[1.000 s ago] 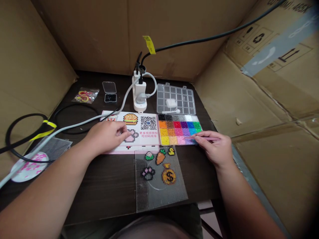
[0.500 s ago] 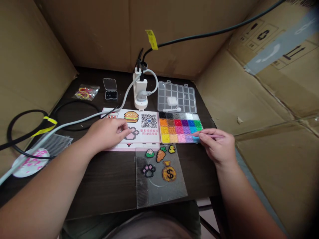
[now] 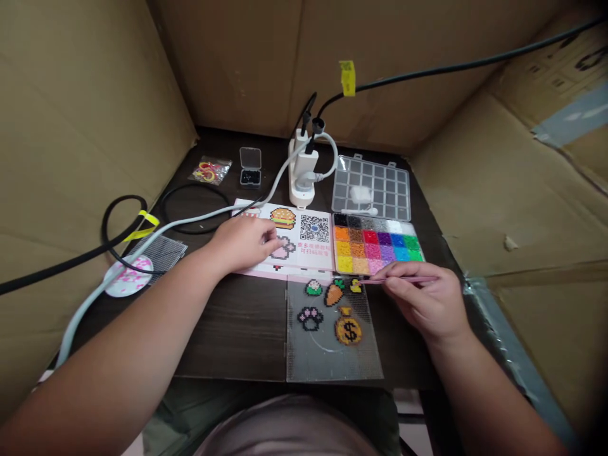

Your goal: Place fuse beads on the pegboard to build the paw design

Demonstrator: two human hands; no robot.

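Note:
My right hand [image 3: 422, 297] is closed on pink tweezers [image 3: 408, 278], whose tip is near the yellow duck [image 3: 355, 286] on the clear pegboard [image 3: 332, 367]. Whether the tip holds a bead is too small to tell. Also on the board are a carrot [image 3: 334, 293], a green and white figure [image 3: 313, 288], a paw outline with pink beads [image 3: 310, 318] and a money bag [image 3: 348, 329]. My left hand [image 3: 249, 242] rests on the pattern sheet [image 3: 316, 256], fingers loosely curled beside the printed pink paw. Just beyond my right hand lies the bead box [image 3: 375, 244], its coloured compartments filled.
A white power strip [image 3: 301, 177] with plugs stands behind the sheet. A grey cable [image 3: 180, 223] crosses the left side over a white dish [image 3: 128, 275]. Further back are a small case of black beads [image 3: 250, 176] and a plastic bag [image 3: 211, 171]. Cardboard walls surround the table.
My right hand has brought the tweezers from the bead box toward me, to the duck on the pegboard. My left hand stays on the sheet. The whole view has shifted.

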